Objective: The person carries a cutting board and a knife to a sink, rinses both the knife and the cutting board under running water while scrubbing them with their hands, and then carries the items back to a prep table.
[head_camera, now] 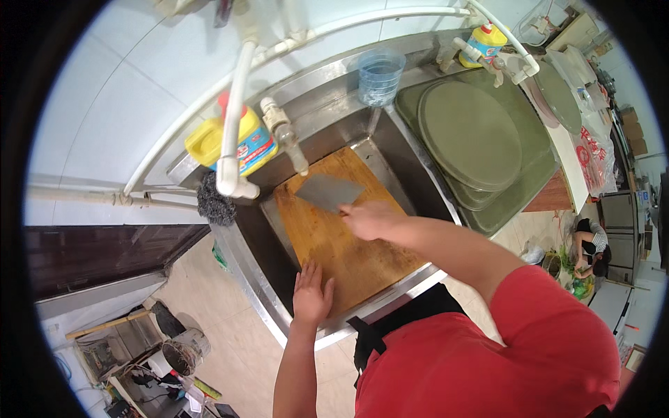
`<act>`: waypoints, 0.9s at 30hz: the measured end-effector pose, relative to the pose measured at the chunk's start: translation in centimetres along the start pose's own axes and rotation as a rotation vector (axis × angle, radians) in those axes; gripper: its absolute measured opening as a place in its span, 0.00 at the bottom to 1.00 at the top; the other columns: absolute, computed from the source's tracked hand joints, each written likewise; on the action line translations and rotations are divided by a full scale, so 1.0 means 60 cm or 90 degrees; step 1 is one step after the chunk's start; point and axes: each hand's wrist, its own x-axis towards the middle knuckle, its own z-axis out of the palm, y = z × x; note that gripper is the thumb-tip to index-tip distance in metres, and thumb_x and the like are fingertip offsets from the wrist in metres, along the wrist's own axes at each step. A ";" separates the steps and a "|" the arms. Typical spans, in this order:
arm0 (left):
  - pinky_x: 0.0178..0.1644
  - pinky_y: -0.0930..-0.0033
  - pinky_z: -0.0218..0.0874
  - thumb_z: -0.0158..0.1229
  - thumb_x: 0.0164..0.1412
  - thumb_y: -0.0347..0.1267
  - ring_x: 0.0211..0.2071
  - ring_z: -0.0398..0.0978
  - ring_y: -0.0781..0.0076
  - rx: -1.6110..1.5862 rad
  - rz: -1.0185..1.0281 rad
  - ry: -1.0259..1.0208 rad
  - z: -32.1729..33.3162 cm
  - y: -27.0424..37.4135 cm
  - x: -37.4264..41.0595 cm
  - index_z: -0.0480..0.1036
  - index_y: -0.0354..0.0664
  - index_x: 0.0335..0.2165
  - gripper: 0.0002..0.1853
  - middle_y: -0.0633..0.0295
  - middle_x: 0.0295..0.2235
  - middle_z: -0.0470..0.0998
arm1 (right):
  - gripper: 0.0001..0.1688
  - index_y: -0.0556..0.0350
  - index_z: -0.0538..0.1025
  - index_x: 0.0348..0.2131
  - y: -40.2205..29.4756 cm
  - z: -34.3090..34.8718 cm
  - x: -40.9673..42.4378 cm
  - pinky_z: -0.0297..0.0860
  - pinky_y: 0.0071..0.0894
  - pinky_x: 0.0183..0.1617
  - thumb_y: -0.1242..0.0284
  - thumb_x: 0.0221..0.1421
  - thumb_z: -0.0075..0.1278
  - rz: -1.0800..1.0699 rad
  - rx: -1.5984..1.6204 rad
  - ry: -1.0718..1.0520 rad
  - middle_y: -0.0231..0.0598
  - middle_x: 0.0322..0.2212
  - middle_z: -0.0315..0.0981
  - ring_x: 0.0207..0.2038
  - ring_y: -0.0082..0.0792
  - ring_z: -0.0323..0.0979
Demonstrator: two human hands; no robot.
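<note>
A wooden cutting board leans in a stainless steel sink, its near end over the front rim. My right hand grips the handle of a cleaver, whose broad blade lies over the upper part of the board. Whether the blade touches the wood I cannot tell. My left hand rests on the board's lower left edge, fingers slightly spread. A tap points down at the board's far end.
Yellow detergent jugs stand behind the sink, beside a white pipe and a steel wool scourer. A blue plastic tub sits at the back. Green trays lie on the right. Another person crouches far right.
</note>
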 end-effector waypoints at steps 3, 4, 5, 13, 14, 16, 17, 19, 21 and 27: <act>0.62 0.52 0.56 0.57 0.60 0.36 0.57 0.67 0.47 -0.087 0.005 0.092 -0.009 -0.015 0.009 0.72 0.31 0.49 0.23 0.43 0.53 0.71 | 0.26 0.28 0.66 0.59 0.027 -0.037 -0.095 0.71 0.53 0.44 0.51 0.64 0.37 0.028 -0.003 -0.025 0.48 0.38 0.78 0.40 0.53 0.76; 0.60 0.53 0.59 0.58 0.60 0.35 0.54 0.70 0.46 -0.140 -0.004 0.116 -0.015 -0.014 0.023 0.73 0.31 0.47 0.21 0.43 0.51 0.73 | 0.27 0.28 0.66 0.59 0.037 -0.044 -0.131 0.71 0.52 0.43 0.51 0.64 0.36 0.027 -0.032 -0.041 0.49 0.38 0.78 0.40 0.53 0.76; 0.58 0.54 0.62 0.58 0.60 0.35 0.52 0.72 0.46 -0.191 -0.012 0.140 -0.027 -0.012 0.038 0.74 0.31 0.46 0.20 0.43 0.49 0.75 | 0.27 0.28 0.66 0.59 0.042 -0.048 -0.166 0.72 0.51 0.43 0.50 0.64 0.35 0.025 -0.059 -0.056 0.50 0.38 0.78 0.39 0.53 0.76; 0.52 0.65 0.65 0.59 0.60 0.26 0.43 0.76 0.66 -0.516 0.274 0.214 -0.309 0.171 0.111 0.77 0.35 0.40 0.09 0.54 0.39 0.79 | 0.28 0.29 0.66 0.59 0.081 -0.047 -0.323 0.73 0.49 0.38 0.50 0.62 0.40 0.083 -0.004 -0.043 0.45 0.33 0.79 0.33 0.51 0.77; 0.54 0.63 0.64 0.56 0.61 0.28 0.45 0.74 0.64 -0.548 0.288 0.250 -0.356 0.191 0.121 0.76 0.34 0.40 0.10 0.53 0.41 0.78 | 0.28 0.29 0.66 0.59 0.081 -0.048 -0.324 0.73 0.49 0.39 0.50 0.62 0.40 0.081 0.002 -0.047 0.44 0.33 0.80 0.33 0.51 0.77; 0.59 0.59 0.59 0.50 0.65 0.33 0.51 0.71 0.61 -0.668 0.246 0.321 -0.433 0.246 0.175 0.73 0.33 0.43 0.14 0.51 0.47 0.74 | 0.29 0.29 0.66 0.59 0.090 -0.042 -0.321 0.74 0.49 0.39 0.50 0.62 0.40 0.070 0.015 -0.039 0.43 0.34 0.80 0.34 0.51 0.78; 0.61 0.57 0.56 0.46 0.67 0.36 0.55 0.68 0.60 -0.752 0.190 0.355 -0.465 0.278 0.222 0.71 0.32 0.45 0.18 0.50 0.51 0.72 | 0.29 0.29 0.66 0.60 0.094 -0.035 -0.316 0.74 0.49 0.39 0.50 0.62 0.41 0.061 0.016 -0.028 0.44 0.34 0.80 0.34 0.51 0.78; 0.64 0.51 0.51 0.43 0.66 0.39 0.59 0.63 0.54 -0.982 0.144 0.271 -0.512 0.286 0.328 0.66 0.34 0.48 0.21 0.47 0.53 0.69 | 0.29 0.29 0.66 0.60 0.111 -0.032 -0.306 0.73 0.50 0.39 0.50 0.62 0.41 0.039 0.022 -0.006 0.46 0.33 0.80 0.34 0.52 0.78; 0.64 0.47 0.51 0.43 0.63 0.38 0.56 0.65 0.50 -1.010 0.059 0.263 -0.560 0.272 0.394 0.64 0.34 0.48 0.21 0.46 0.50 0.70 | 0.28 0.30 0.66 0.59 0.098 -0.048 -0.298 0.73 0.52 0.38 0.51 0.62 0.42 0.009 0.009 -0.001 0.47 0.32 0.79 0.34 0.52 0.78; 0.62 0.48 0.58 0.45 0.59 0.37 0.51 0.68 0.46 -1.039 0.152 0.241 -0.592 0.232 0.447 0.66 0.29 0.40 0.19 0.41 0.44 0.71 | 0.27 0.31 0.66 0.59 0.111 -0.051 -0.291 0.73 0.51 0.37 0.53 0.62 0.41 -0.035 0.064 0.002 0.46 0.31 0.79 0.34 0.50 0.78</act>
